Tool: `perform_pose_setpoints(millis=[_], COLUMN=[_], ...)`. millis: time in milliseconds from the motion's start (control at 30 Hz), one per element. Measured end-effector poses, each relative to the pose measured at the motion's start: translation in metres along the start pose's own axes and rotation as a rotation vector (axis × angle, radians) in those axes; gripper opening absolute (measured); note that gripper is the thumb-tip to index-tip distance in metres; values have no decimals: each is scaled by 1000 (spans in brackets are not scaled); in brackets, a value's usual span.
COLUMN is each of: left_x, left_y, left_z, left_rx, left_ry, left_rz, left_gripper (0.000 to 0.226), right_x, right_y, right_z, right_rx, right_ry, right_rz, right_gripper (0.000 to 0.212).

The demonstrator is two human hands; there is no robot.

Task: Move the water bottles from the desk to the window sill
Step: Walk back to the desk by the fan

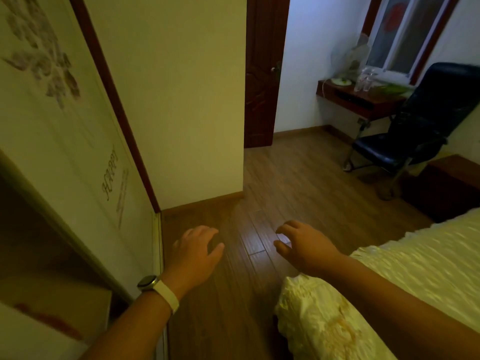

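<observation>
Hands first: the left hand (196, 252) hovers palm-down at about 7 o'clock in the view, fingers loosely curled and spread, with nothing in its grasp. A pale-strapped wristwatch (148, 282) sits on its wrist. The right hand (302, 245) hangs beside it at about 5 o'clock, fingers likewise half bent and relaxed, holding nothing. The two hands are apart from each other, and both are above the dark wooden floor (259, 198).

Under the right forearm, from 3 to 5 o'clock, lies a bed (415, 268) with a crinkled yellowish cover. At 9 o'clock a pale sliding door (65, 131) printed with flowers and the word HAPPY runs along the left side.

Farther out, at 2 o'clock, a black chair (420, 120) stands in front of a reddish-brown desk (363, 100). The water bottles (365, 80), clear and blurred so their number cannot be told, stand upright on the desk top, just below the window sill (384, 70) and well apart from both hands. A fan (355, 54) and a white plate (340, 81) sit to the left of them. The window (397, 35) rises at 1 o'clock, and a dark wooden door (262, 74) stands at 12 o'clock
</observation>
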State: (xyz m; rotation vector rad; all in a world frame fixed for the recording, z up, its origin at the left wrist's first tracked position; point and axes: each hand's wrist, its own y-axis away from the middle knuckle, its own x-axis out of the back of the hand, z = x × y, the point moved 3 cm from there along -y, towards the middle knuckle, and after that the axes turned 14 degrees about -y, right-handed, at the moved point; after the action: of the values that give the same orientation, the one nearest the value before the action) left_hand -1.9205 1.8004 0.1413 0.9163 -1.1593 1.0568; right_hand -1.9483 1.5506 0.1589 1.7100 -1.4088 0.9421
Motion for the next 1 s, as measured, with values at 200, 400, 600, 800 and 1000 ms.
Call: perform_pose_setpoints(millis=[200, 400, 600, 800, 1000], left_x=[-10, -4, 16, 28, 16], left_y=[-103, -218, -317, -399, -487], left_z=[-18, -29, -36, -22, 1], left_rx=[-51, -75, -78, -146, -247], left_ry=[-41, -94, -141, -172, -273], left_rz=[-23, -49, -18, 9, 19], left_gripper=[48, 48, 48, 47, 48], right_x=[5, 19, 49, 78, 96], right_y=[-91, -202, -296, -352, -401], right_z=[25, 57, 74, 102, 153], right_rx=[-61, -86, -79, -100, -188], right_ry=[-34, -101, -144, -141, -90], right_rz=[14, 30, 37, 71, 121], right_gripper=[47, 47, 47, 47, 47])
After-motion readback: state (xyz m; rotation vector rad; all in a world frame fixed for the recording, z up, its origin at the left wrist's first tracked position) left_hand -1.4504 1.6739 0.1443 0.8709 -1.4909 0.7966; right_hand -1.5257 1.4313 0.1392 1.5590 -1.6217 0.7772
